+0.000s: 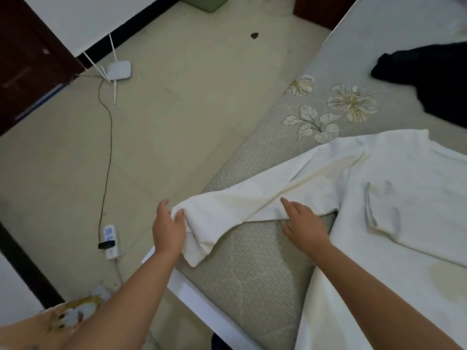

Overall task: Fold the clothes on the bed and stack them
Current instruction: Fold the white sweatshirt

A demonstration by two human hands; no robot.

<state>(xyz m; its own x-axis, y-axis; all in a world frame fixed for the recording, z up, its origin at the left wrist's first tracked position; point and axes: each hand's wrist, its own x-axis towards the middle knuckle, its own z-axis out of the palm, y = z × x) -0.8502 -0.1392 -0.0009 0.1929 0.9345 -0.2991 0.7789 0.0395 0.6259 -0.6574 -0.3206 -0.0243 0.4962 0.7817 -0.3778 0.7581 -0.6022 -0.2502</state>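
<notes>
Landmark: the bed (255, 281), grey with a leaf-and-flower print, running from the lower middle up to the top right; every place below is given from it.
Floor clutter: well off the bed's left edge, a white router (118, 69) up near the dark door, and a cord trailing down to a power strip (111, 242) just beside the bed's near corner. None of it bears on the folding.
Left hand: the left hand (168, 229) is at the bed's left edge, thumb and fingers pinched onto the cuff end of the sleeve (227, 210), which droops a little over the edge. Holding the very end likely gives control of the whole sleeve's length for swinging it inward.
Sleeve: stretched out from the shirt body toward the bed's left edge, lying mostly flat with one long crease along it.
Right hand: the right hand (304, 222) lies farther in on the bed, fingers spread and flat, palm down on the sleeve near where it meets the body. It grips nothing; it seems to pin or smooth the cloth so the fold has a fixed hinge.
White shirt: the white shirt (404, 188) is spread over the bed's right half, a small chest pocket showing.
Dark garment: a black piece (434, 82) lies crumpled toward the bed's far end, well apart from the shirt, not yet folded.
Stage: early, by my judgement; no stack is visible.
</notes>
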